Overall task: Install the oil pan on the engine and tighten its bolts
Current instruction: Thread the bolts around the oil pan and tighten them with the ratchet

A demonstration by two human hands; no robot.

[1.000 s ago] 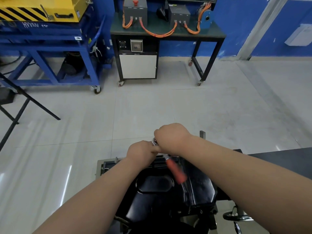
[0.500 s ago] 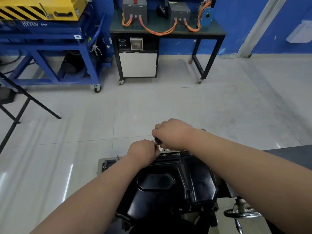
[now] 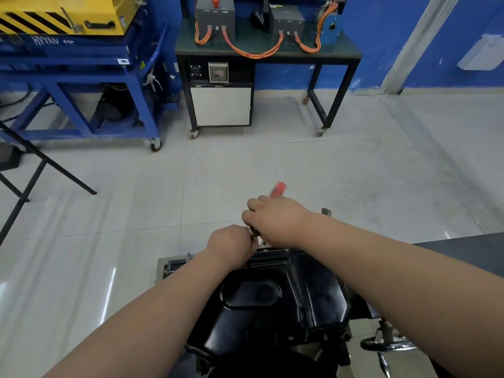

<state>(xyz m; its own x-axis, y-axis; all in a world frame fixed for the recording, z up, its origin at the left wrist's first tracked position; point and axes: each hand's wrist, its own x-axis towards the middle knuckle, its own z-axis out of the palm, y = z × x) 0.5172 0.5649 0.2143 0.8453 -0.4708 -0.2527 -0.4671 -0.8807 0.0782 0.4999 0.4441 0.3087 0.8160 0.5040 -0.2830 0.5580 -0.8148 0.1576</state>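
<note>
A glossy black oil pan (image 3: 272, 304) lies on top of the engine at the bottom centre, its bolt flange toward the far edge. My right hand (image 3: 275, 219) grips a ratchet wrench whose red handle (image 3: 277, 189) sticks out beyond my fingers, pointing away from me. My left hand (image 3: 231, 245) is curled round the ratchet's head and socket at the pan's far rim. The socket and the bolt under it are hidden by my fingers.
A chrome handwheel (image 3: 387, 343) of the engine stand sits at the lower right. A dark bench edge (image 3: 463, 246) runs on the right. Farther off stand a black wheeled table (image 3: 267, 54) with orange cables, a blue frame cart (image 3: 81, 77) and black tripod legs (image 3: 35, 170).
The red handle swung from pointing back over the pan toward me to pointing away from me. My right hand moved forward with it; the left stayed at the socket.
</note>
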